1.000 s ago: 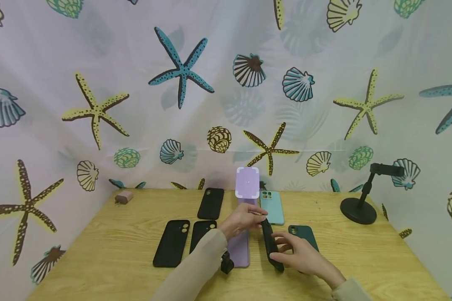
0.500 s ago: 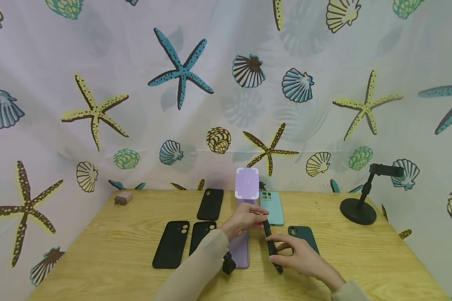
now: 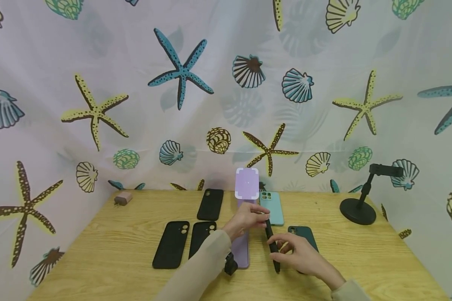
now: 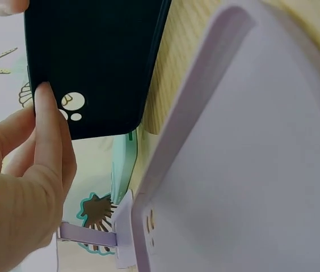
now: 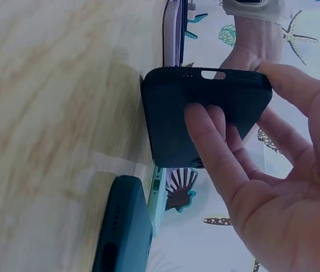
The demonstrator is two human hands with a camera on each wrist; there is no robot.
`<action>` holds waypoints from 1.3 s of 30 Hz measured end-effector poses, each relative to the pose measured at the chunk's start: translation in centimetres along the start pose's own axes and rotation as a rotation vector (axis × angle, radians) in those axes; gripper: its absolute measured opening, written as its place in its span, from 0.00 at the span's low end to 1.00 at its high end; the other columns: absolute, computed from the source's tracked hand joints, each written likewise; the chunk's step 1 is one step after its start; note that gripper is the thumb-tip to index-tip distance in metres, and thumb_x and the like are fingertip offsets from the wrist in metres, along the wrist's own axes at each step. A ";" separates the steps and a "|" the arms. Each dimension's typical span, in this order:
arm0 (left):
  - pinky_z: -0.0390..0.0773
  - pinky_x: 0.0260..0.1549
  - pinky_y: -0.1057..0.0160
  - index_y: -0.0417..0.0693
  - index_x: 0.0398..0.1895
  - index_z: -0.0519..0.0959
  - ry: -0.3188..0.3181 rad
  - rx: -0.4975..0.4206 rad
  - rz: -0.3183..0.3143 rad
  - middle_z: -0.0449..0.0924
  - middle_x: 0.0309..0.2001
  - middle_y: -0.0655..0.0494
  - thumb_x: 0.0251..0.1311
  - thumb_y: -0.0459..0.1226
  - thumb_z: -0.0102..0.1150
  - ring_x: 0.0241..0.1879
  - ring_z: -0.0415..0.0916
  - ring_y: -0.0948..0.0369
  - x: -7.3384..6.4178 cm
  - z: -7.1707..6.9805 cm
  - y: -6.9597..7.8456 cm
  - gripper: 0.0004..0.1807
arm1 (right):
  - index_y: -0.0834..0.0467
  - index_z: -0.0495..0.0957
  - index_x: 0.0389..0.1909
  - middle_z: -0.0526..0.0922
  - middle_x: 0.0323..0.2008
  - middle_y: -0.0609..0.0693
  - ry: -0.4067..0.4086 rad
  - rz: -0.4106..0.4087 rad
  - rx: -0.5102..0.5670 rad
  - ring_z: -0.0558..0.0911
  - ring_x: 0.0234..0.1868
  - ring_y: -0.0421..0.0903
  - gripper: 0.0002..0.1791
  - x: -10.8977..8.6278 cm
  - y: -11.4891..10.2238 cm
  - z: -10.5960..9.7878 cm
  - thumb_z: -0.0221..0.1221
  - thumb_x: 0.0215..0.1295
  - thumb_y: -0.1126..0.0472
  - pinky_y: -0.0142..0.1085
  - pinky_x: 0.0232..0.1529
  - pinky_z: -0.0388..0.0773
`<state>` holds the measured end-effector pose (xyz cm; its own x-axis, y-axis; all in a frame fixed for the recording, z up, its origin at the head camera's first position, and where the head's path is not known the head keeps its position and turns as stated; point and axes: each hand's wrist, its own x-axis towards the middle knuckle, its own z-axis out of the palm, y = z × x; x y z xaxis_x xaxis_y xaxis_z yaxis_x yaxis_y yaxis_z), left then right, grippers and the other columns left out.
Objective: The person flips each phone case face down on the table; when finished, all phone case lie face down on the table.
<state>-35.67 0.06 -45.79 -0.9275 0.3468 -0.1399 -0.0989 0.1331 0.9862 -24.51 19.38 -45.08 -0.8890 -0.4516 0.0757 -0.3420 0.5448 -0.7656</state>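
At wooden table (image 3: 113, 246) | both hands (image 3: 246, 219) (image 3: 299, 254) | gripping black phone case (image 5: 168, 124)

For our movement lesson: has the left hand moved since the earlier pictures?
Yes: the left hand has shifted slightly rightward, judged against the turquoise phone case.

The right hand (image 5: 290, 207) grips a black phone case (image 5: 168, 122) with its fingers (image 5: 214, 147), near a dark teal case (image 5: 127, 218).

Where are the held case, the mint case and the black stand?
Held case (image 4: 100, 56), left wrist view: its broad dark face.
Mint case (image 3: 274, 209), head view: middle of its panel.
Black stand (image 3: 366, 189), head view: its post.
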 end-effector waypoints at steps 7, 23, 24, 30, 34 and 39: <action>0.84 0.42 0.59 0.33 0.55 0.79 -0.044 -0.033 0.026 0.84 0.39 0.47 0.63 0.29 0.61 0.32 0.83 0.61 0.3 0.5 -0.1 0.17 | 0.53 0.83 0.46 0.78 0.27 0.42 0.059 -0.049 -0.117 0.75 0.26 0.35 0.12 -0.1 0.2 0.0 0.63 0.64 0.54 0.31 0.27 0.73; 0.81 0.32 0.62 0.31 0.50 0.81 -0.058 0.257 0.066 0.83 0.42 0.43 0.61 0.23 0.58 0.34 0.80 0.58 0.2 -1.0 -1.5 0.14 | 0.60 0.82 0.46 0.84 0.27 0.53 -0.059 0.094 0.122 0.83 0.23 0.49 0.17 -0.3 2.3 -0.4 0.66 0.62 0.53 0.39 0.24 0.80; 0.80 0.31 0.63 0.30 0.49 0.81 -0.057 0.269 0.061 0.83 0.41 0.43 0.61 0.23 0.58 0.33 0.79 0.58 0.2 -1.0 -1.6 0.14 | 0.61 0.81 0.46 0.84 0.27 0.53 -0.072 0.103 0.146 0.84 0.23 0.50 0.17 -0.3 2.3 -0.5 0.66 0.62 0.54 0.40 0.24 0.81; 0.77 0.25 0.66 0.27 0.45 0.81 -0.068 0.297 0.052 0.83 0.35 0.41 0.60 0.20 0.54 0.27 0.76 0.60 0.1 -1.0 -1.6 0.12 | 0.61 0.82 0.46 0.85 0.27 0.54 -0.146 0.137 0.183 0.84 0.21 0.50 0.17 -0.2 2.8 -0.5 0.66 0.62 0.54 0.42 0.23 0.82; 0.74 0.23 0.68 0.26 0.43 0.82 -0.069 0.307 0.050 0.81 0.30 0.44 0.57 0.18 0.52 0.24 0.74 0.61 0.0 -1.0 -1.7 0.13 | 0.58 0.83 0.46 0.85 0.27 0.52 -0.188 0.121 0.130 0.82 0.18 0.46 0.15 0.0 3.0 -0.6 0.65 0.64 0.53 0.40 0.22 0.80; 0.73 0.23 0.68 0.25 0.44 0.81 -0.063 0.301 0.033 0.81 0.30 0.44 0.54 0.17 0.49 0.23 0.74 0.62 0.0 -1.2 -1.8 0.16 | 0.58 0.83 0.46 0.85 0.25 0.52 -0.221 0.107 0.096 0.79 0.15 0.42 0.14 0.2 3.1 -0.6 0.64 0.65 0.55 0.38 0.20 0.79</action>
<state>-35.93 -1.27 -47.46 -0.9035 0.4108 -0.1224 0.0511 0.3868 0.9208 -25.91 21.41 -47.07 -0.8268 -0.5442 -0.1420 -0.2098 0.5327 -0.8199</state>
